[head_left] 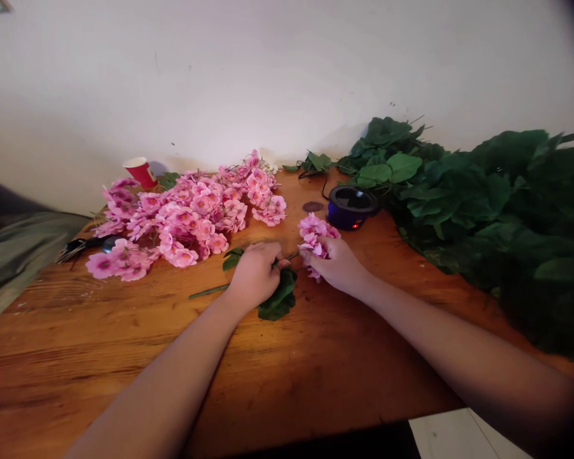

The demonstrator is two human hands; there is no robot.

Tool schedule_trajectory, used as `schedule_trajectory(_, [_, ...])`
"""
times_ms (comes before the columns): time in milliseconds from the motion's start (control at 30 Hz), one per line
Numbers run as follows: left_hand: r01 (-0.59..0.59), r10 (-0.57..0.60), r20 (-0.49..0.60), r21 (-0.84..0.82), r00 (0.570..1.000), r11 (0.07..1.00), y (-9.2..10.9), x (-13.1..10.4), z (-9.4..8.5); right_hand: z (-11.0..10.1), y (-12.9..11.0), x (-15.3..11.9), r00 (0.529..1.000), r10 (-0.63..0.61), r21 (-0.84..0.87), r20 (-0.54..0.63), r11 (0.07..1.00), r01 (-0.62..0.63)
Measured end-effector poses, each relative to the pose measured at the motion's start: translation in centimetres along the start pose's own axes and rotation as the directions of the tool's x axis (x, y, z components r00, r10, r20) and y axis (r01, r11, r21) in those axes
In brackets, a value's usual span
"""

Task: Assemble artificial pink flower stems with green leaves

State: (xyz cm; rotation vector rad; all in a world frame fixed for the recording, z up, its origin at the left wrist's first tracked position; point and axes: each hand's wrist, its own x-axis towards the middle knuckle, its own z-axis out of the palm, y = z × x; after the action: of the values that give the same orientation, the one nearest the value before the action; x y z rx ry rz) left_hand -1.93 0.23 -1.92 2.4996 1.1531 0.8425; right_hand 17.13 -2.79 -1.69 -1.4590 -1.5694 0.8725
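My left hand (256,275) is closed round a green artificial leaf stem (208,292) over the middle of the wooden table. Dark green leaves (280,303) stick out below and beside its fingers. To its right, my right hand (338,261) grips a bunch of pink artificial flowers (314,231), fingers wrapped round the blossoms. A thin piece of stem spans the small gap between the two hands. Just behind the right hand stands a small dark blue pot (350,207) with a lit red light; what it holds looks dark.
A heap of pink flowers (191,217) covers the table's back left, with a red paper cup (141,172) behind it. A large pile of green leaves (478,204) fills the right side. A black-handled tool (88,243) lies at the left edge. A wall (277,76) closes off the back.
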Motion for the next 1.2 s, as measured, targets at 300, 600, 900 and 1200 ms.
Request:
schedule_trajectory(300, [-0.014,0.014,0.005,-0.008,1.000,1.000,-0.4,0.2,0.5,1.1,0.2,-0.4,1.000,0.025,-0.016,-0.009,1.000,-0.025])
schedule_trajectory(600, [-0.024,0.024,-0.004,0.029,1.000,0.999,-0.6,0.1,0.8,1.1,0.5,-0.3,0.994,-0.099,-0.297,-0.042,0.951,0.082])
schedule_trajectory(900, [-0.042,0.043,0.025,-0.047,0.999,0.998,-0.6,0.2,0.2,1.3,0.4,-0.4,0.938,-0.345,-0.419,-0.038,0.858,0.299])
schedule_trajectory(1200, [0.034,-0.034,0.006,-0.018,0.999,0.999,0.0,-0.2,-0.7,1.0,-0.9,-2.0,0.884,-0.418,-0.430,-0.210,0.851,0.300])
